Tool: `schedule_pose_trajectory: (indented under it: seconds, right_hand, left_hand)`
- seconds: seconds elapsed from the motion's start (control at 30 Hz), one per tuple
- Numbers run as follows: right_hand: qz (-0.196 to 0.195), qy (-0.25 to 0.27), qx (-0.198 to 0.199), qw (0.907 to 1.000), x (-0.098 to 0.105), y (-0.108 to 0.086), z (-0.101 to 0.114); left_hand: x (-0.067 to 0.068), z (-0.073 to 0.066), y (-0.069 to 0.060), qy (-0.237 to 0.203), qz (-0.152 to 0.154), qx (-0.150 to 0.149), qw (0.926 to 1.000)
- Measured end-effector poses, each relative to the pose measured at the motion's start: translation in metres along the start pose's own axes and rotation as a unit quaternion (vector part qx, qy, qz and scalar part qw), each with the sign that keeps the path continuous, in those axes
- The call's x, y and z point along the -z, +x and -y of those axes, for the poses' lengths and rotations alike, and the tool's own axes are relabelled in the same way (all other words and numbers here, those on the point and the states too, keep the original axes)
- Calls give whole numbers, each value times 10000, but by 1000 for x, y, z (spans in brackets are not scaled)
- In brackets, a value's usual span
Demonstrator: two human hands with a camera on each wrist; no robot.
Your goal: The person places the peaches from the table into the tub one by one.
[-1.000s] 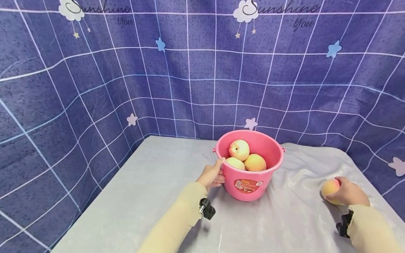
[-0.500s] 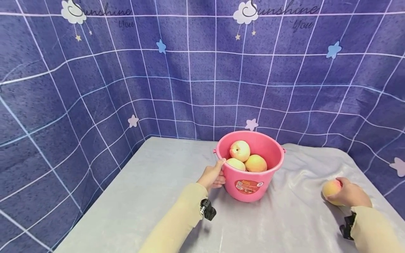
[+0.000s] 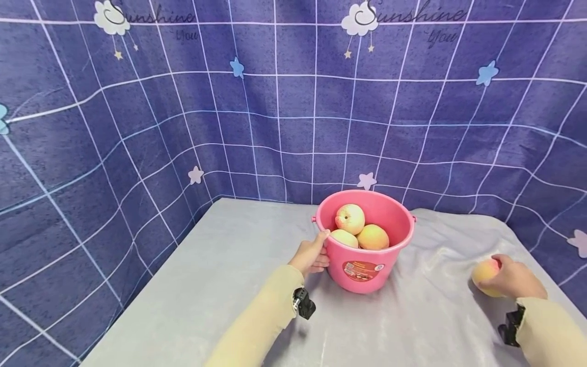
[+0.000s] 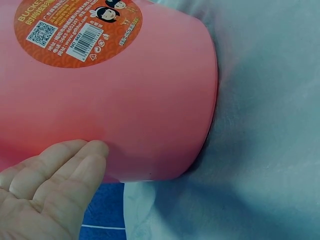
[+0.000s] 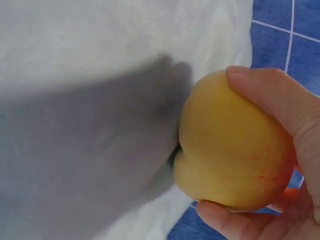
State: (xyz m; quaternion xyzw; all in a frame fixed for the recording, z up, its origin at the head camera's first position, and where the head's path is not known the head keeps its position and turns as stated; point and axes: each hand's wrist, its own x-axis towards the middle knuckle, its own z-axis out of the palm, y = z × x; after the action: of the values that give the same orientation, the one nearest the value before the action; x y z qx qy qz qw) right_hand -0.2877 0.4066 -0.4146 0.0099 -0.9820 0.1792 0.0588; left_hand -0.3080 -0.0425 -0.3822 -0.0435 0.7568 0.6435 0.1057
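Note:
A pink bucket [image 3: 362, 270] with an oval red label stands upright on the table. Inside it lie several peaches, among them a pale one with a red blush [image 3: 350, 219] and a yellow one [image 3: 373, 237]. My left hand [image 3: 312, 254] holds the bucket's left side, thumb at the rim and fingers along the outer wall; in the left wrist view those fingers [image 4: 65, 175] lie against the pink plastic. Far to the right, my right hand [image 3: 518, 279] grips another peach [image 5: 235, 145] between thumb and fingers. Whether that peach touches the table I cannot tell.
A pale grey cloth covers the table [image 3: 220, 255], wrinkled right of the bucket. Behind and to the left hangs a blue curtain [image 3: 293, 102] with white grid lines and stars. The table's right edge runs close beyond the right hand.
The right hand and its peach have shifted very slightly right in the head view, as has the whole scene. The left hand keeps its hold on the bucket.

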Motion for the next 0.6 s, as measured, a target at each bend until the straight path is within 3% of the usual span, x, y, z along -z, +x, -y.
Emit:
schedule_pose_trajectory:
  seconds: [0.27,0.6]
  right_hand:
    - [-378,61,221,9990,17,4,15]
    - [-144,8,110,9998,34,4,26]
  left_hand:
    - [4,1,1,13,-24,38,10000]
    - [4,2,3,-9,-42,69,10000]
